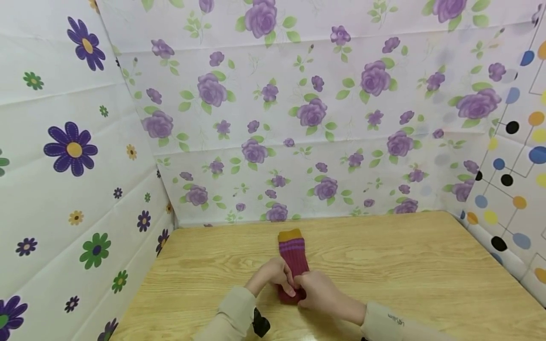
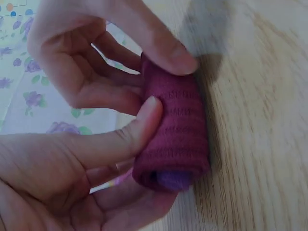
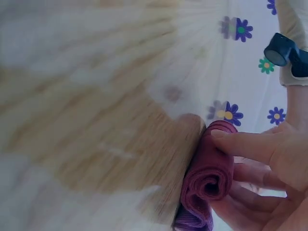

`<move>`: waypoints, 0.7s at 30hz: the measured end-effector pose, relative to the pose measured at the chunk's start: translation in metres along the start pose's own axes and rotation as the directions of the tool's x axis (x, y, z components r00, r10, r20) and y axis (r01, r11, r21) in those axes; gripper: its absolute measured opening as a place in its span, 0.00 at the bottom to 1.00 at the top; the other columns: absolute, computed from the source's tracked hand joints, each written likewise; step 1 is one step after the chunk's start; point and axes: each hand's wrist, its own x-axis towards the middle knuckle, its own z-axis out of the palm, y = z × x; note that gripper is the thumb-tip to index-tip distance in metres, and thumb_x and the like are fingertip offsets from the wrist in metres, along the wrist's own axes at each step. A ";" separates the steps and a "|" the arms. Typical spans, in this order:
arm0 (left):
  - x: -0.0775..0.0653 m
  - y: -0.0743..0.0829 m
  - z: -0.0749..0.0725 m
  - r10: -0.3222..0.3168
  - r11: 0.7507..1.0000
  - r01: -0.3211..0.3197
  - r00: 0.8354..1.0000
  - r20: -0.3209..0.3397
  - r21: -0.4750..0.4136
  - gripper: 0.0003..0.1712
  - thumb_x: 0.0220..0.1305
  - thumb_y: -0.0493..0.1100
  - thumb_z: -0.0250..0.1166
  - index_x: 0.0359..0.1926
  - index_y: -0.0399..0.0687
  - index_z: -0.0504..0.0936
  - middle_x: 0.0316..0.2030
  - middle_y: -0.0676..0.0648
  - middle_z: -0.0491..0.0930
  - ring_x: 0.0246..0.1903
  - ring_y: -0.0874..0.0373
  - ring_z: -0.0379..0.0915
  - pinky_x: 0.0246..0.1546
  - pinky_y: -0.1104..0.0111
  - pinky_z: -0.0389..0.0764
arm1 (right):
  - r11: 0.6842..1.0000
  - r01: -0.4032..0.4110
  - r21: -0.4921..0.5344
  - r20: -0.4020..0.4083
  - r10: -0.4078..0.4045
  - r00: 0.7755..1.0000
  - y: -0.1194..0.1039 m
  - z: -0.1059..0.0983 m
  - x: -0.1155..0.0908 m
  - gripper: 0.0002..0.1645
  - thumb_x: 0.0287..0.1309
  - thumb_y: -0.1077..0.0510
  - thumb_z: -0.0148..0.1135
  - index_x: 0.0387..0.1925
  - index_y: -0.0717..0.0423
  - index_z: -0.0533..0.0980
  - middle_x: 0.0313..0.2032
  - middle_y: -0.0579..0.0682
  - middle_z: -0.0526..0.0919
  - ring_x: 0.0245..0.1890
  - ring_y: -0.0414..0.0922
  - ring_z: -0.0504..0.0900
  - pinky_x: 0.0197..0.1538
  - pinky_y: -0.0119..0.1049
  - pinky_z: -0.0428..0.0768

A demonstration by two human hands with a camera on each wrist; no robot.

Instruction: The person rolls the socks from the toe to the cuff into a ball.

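Observation:
A maroon ribbed sock (image 1: 294, 258) lies lengthwise on the wooden table, its purple-striped part and mustard cuff (image 1: 290, 235) pointing to the back wall. Its near end is coiled into a thick roll (image 2: 175, 120). My left hand (image 1: 277, 276) holds one end of this roll, thumb on top and fingers beneath in the left wrist view. At the other end, my right hand (image 1: 322, 292) grips it between thumb and fingers. The spiral layers of the roll (image 3: 211, 185) show in the right wrist view, with a purple stripe below. In the head view the hands partly hide the roll.
The wooden table (image 1: 384, 260) meets a back wall sheet (image 1: 298, 142) printed with purple roses. A daisy-print sheet (image 1: 64, 199) stands on the left and a dotted one (image 1: 507, 189) on the right. A black wrist device (image 1: 260, 323) sits by the left cuff.

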 end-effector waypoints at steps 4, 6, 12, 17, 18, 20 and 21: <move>-0.002 0.004 0.000 -0.037 0.999 0.038 0.997 -0.072 0.007 0.14 0.35 0.41 0.83 0.17 0.42 0.84 0.17 0.51 0.81 0.22 0.62 0.69 0.24 0.72 0.72 | 0.995 0.051 -0.086 0.012 -0.050 0.999 0.001 0.001 0.002 0.16 0.36 0.58 0.80 0.27 0.51 0.79 0.24 0.42 0.81 0.23 0.31 0.73 0.27 0.23 0.72; -0.004 0.005 0.000 -0.050 0.999 0.051 0.992 -0.114 0.010 0.15 0.34 0.41 0.83 0.17 0.43 0.83 0.17 0.51 0.80 0.21 0.61 0.68 0.23 0.72 0.71 | 0.995 0.063 -0.072 0.009 -0.063 0.998 0.003 0.002 0.004 0.13 0.37 0.61 0.77 0.25 0.52 0.78 0.21 0.41 0.79 0.21 0.30 0.69 0.25 0.22 0.69; -0.007 0.006 0.007 -0.003 0.999 -0.005 0.975 -0.221 -0.033 0.15 0.36 0.37 0.81 0.13 0.42 0.80 0.13 0.52 0.77 0.16 0.62 0.64 0.17 0.73 0.66 | 0.995 0.057 0.083 0.023 -0.060 0.998 0.019 0.003 0.010 0.11 0.36 0.65 0.70 0.19 0.52 0.74 0.16 0.37 0.69 0.18 0.29 0.59 0.21 0.22 0.59; -0.007 0.007 0.008 0.092 0.995 -0.101 0.958 -0.272 -0.021 0.13 0.37 0.35 0.80 0.12 0.41 0.83 0.12 0.51 0.79 0.16 0.63 0.69 0.17 0.73 0.71 | 0.975 0.013 0.221 0.057 -0.026 0.998 0.032 0.000 0.018 0.09 0.39 0.64 0.70 0.18 0.53 0.76 0.15 0.35 0.65 0.16 0.29 0.57 0.20 0.22 0.55; -0.007 0.007 0.008 0.110 0.993 -0.118 0.955 -0.276 -0.012 0.12 0.38 0.35 0.80 0.12 0.41 0.83 0.12 0.50 0.80 0.16 0.63 0.70 0.18 0.73 0.72 | 0.972 0.012 0.234 0.061 -0.027 0.998 0.034 0.000 0.019 0.08 0.39 0.63 0.70 0.18 0.54 0.76 0.15 0.35 0.65 0.16 0.29 0.57 0.20 0.22 0.55; -0.009 0.007 0.009 0.150 0.988 -0.152 0.946 -0.287 0.015 0.11 0.39 0.34 0.79 0.13 0.40 0.84 0.13 0.48 0.81 0.17 0.63 0.71 0.18 0.74 0.74 | 0.968 0.018 0.249 0.063 -0.034 0.997 0.035 -0.001 0.020 0.07 0.40 0.63 0.71 0.19 0.56 0.78 0.15 0.37 0.68 0.17 0.28 0.58 0.20 0.22 0.57; -0.010 0.007 0.011 0.172 0.985 -0.171 0.940 -0.295 0.031 0.10 0.40 0.33 0.79 0.13 0.39 0.84 0.13 0.48 0.82 0.16 0.63 0.71 0.18 0.74 0.73 | 0.966 0.019 0.259 0.066 -0.037 0.997 0.036 -0.001 0.021 0.06 0.40 0.63 0.71 0.20 0.57 0.79 0.15 0.37 0.70 0.17 0.28 0.59 0.21 0.21 0.59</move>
